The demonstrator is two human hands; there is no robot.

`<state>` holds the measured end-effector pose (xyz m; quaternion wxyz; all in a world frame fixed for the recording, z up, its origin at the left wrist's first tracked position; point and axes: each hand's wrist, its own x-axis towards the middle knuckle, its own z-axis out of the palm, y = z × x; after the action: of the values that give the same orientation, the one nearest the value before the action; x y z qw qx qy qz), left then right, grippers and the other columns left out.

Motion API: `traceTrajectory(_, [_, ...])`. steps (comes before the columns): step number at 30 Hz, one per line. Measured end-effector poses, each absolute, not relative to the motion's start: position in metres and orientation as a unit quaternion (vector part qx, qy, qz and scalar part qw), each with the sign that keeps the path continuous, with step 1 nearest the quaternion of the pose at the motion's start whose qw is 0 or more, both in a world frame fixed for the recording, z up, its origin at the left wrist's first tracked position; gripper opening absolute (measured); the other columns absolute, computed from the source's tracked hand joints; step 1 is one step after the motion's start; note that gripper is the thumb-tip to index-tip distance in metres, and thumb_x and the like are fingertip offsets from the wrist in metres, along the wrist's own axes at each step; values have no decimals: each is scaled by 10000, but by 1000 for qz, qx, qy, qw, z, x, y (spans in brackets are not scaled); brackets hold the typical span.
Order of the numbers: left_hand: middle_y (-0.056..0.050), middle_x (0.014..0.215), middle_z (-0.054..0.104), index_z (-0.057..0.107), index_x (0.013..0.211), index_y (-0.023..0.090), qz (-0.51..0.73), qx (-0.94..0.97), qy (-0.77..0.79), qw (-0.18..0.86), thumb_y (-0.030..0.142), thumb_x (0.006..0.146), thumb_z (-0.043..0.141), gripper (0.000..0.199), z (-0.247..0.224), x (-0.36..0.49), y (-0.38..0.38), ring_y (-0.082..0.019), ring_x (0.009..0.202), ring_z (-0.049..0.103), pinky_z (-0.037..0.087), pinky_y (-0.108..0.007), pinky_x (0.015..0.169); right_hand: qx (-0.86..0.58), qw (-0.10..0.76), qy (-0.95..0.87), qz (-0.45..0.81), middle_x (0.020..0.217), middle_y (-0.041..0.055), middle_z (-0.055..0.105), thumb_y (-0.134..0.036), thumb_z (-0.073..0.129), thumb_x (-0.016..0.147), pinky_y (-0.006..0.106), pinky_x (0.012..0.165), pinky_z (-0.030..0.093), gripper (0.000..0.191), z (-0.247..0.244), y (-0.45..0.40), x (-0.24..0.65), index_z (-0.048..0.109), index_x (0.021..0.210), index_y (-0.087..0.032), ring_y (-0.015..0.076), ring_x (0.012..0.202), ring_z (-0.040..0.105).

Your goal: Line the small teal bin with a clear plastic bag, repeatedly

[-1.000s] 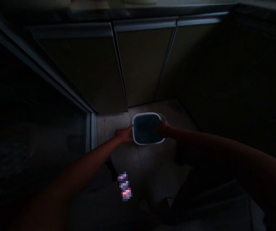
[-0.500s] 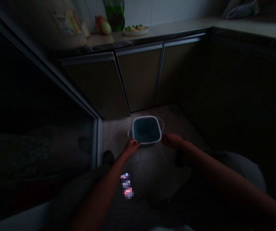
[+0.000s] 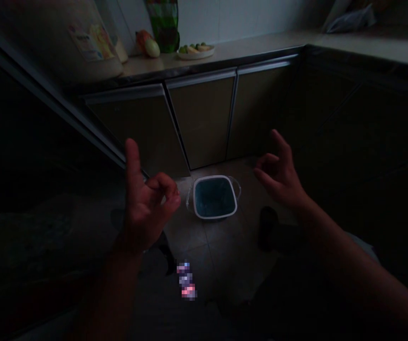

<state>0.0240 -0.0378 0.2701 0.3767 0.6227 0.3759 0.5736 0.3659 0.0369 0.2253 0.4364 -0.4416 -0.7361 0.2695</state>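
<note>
A square plastic basin (image 3: 215,217) with a white rim and a dark blue-green inside stands on the tiled floor. Thin handles loop out at its sides. My left hand (image 3: 149,199) is raised to the left of the basin, index finger up and other fingers curled, holding nothing. My right hand (image 3: 280,173) is raised to the right of it, fingers apart and also holding nothing. Neither hand touches the basin, and both are well above the floor.
Dark lower cabinets (image 3: 200,121) stand beyond the basin, under a countertop (image 3: 225,52) bearing a fruit plate (image 3: 195,53) and a green bottle (image 3: 164,23). A metal door frame (image 3: 61,109) runs along the left. A pixelated patch (image 3: 186,280) shows below.
Both hands have let go of the basin and risen away from it, spreading to either side. The basin stays on the floor, and the view has tilted slightly upward.
</note>
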Motion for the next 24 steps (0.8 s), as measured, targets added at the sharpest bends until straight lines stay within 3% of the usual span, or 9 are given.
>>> traceTrajectory(3, [26, 950, 666, 48, 1681, 395, 532, 619, 417, 400, 103, 794, 746, 1166, 226, 15, 13, -91, 629, 532, 496, -247, 640, -478, 365, -745, 290, 1161, 93, 718, -268, 651, 885, 291, 617, 532, 1111, 194, 69, 380, -106, 1700, -273, 153, 692, 622])
traceTrajectory(7, [34, 857, 656, -16, 1692, 304, 494, 573, 507, 413, 42, 787, 705, 1186, 150, -5, 80, -82, 603, 512, 442, -218, 608, -545, 239, -750, 290, 1011, 75, 760, -188, 639, 797, 284, 667, 533, 1172, 139, 107, 395, -106, 1701, -192, 147, 663, 632])
traceTrajectory(12, [63, 800, 638, -53, 1692, 268, 499, 575, 500, 413, 32, 792, 694, 1193, 148, -7, 86, -76, 613, 503, 433, -214, 634, -549, 237, -752, 279, 976, 69, 771, -181, 640, 780, 307, 707, 548, 1185, 128, 106, 394, -106, 1701, -185, 166, 689, 660])
traceTrajectory(16, [54, 776, 622, 186, 1675, 243, 509, 581, 498, 394, 107, 806, 720, 1029, 172, 2, 70, -92, 634, 511, 435, -222, 636, -533, 265, -756, 274, 1022, 74, 768, -220, 649, 818, 307, 708, 555, 1045, 148, 97, 385, 111, 1713, -214, 164, 701, 660])
traceTrajectory(19, [33, 754, 606, 539, 1466, 205, 495, 594, 506, 383, 233, 838, 728, 656, 175, 8, 57, -106, 639, 512, 416, -225, 607, -514, 261, -770, 274, 1074, 90, 760, -244, 612, 888, 289, 721, 544, 695, 153, 90, 374, 470, 1567, -196, 167, 771, 681])
traceTrajectory(22, [20, 729, 600, 703, 1097, 173, 434, 620, 519, 397, 329, 869, 683, 277, 157, 16, 42, -112, 639, 516, 404, -226, 599, -515, 175, -783, 302, 1085, 95, 763, -242, 583, 935, 274, 747, 534, 387, 130, 81, 360, 671, 1305, -171, 186, 857, 709])
traceTrajectory(24, [13, 722, 616, 696, 948, 169, 359, 644, 527, 422, 343, 868, 659, 195, 135, 23, 32, -120, 648, 538, 410, -229, 604, -509, 73, -789, 336, 1119, 90, 768, -219, 597, 935, 274, 794, 538, 336, 101, 72, 349, 697, 1253, -178, 201, 917, 727])
